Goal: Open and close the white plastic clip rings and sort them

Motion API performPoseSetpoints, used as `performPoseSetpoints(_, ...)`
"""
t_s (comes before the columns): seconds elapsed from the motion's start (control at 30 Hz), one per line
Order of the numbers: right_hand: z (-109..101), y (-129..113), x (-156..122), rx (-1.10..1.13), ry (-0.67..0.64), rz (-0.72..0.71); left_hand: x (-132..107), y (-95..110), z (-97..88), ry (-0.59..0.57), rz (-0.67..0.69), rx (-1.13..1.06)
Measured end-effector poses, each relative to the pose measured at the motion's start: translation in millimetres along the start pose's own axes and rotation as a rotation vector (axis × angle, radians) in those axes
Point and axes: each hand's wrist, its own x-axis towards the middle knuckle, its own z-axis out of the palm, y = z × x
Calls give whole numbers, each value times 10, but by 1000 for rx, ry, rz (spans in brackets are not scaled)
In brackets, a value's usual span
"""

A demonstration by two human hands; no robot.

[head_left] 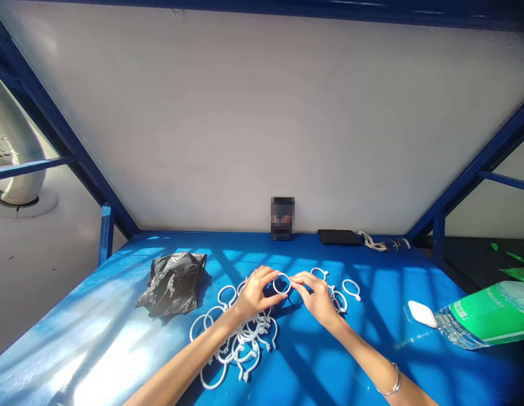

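Note:
A white plastic curtain ring (274, 283) is held up between my two hands above the blue tabletop. The thumb and fingers of my left hand (257, 290) close on its left side. On the opposite side, my right hand (316, 293) pinches the rim between thumb and fingertips. Under my left wrist and forearm lies a tangled pile of similar white rings (250, 331), partly hidden by the arm. Beyond and beside my right hand are a few loose rings (350, 281), one partly covered by that hand.
A crumpled black plastic bag (175, 285) sits at the left. Along the back wall stand a blurred dark upright device (283, 220), a black phone (338, 237), a white cord (372, 242) and glasses (397, 245). On the right lies a green-labelled bottle (485, 316) with a white cap.

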Motion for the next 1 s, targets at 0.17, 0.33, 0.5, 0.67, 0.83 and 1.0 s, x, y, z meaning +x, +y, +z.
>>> performPoseSetpoints(0.17,-85,-36,58,-48,16,-47,9,17,-59,-80,13,127)
performPoseSetpoints(0.33,-310,69,150,-159,63,116,34,-149,-334,29,9,266)
performPoseSetpoints(0.5,-497,284,200,-264,9,179,65,-359,-688,-101,-173,338)
performPoseSetpoints(0.67,-575,314,224,-376,-99,163,22,-474,-774,-292,-235,330)
performPoseSetpoints(0.83,-606,308,231,-468,-212,152,-14,-556,-686,-327,-217,302)
performPoseSetpoints(1.0,-586,365,207,-514,-227,88,41,-520,-621,-260,-176,273)
